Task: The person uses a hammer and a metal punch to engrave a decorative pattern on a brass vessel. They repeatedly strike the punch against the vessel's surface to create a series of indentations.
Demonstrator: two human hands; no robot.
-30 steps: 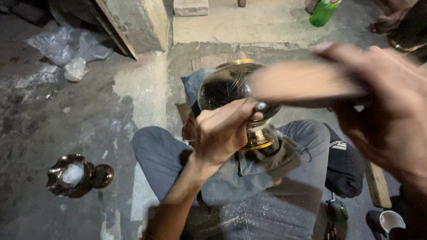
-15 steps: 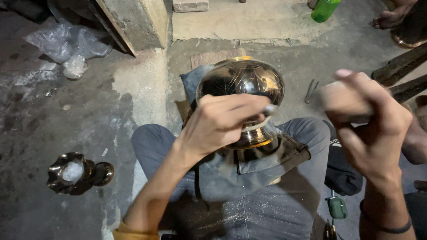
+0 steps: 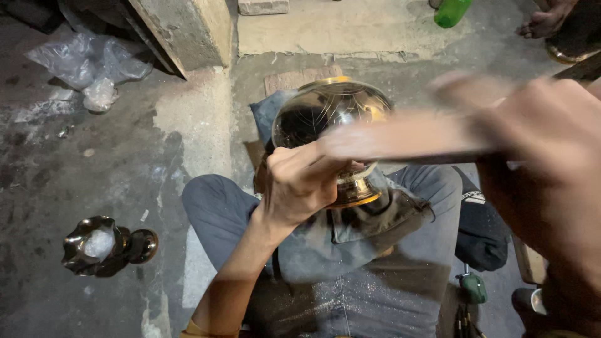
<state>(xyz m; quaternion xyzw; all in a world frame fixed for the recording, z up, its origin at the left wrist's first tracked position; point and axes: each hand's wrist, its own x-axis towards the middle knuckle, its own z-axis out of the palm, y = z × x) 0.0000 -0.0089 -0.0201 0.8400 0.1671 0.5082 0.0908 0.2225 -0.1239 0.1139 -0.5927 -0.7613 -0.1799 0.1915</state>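
Left hand (image 3: 300,181) clasps the stem of a brass goblet (image 3: 335,134) above the lap, centre. Right hand (image 3: 544,156), blurred, grips a flat wooden stick (image 3: 407,134) across its bowl. Bare concrete floor (image 3: 94,163) lies left; a dark metal vessel (image 3: 103,245) there holds something white.

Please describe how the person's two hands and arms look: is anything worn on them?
Both hands are bare, without gloves. The left hand has a bare forearm, and a yellow-orange band or sleeve edge shows near the bottom of the picture. The right hand is close to the camera and blurred; nothing worn on it can be made out.
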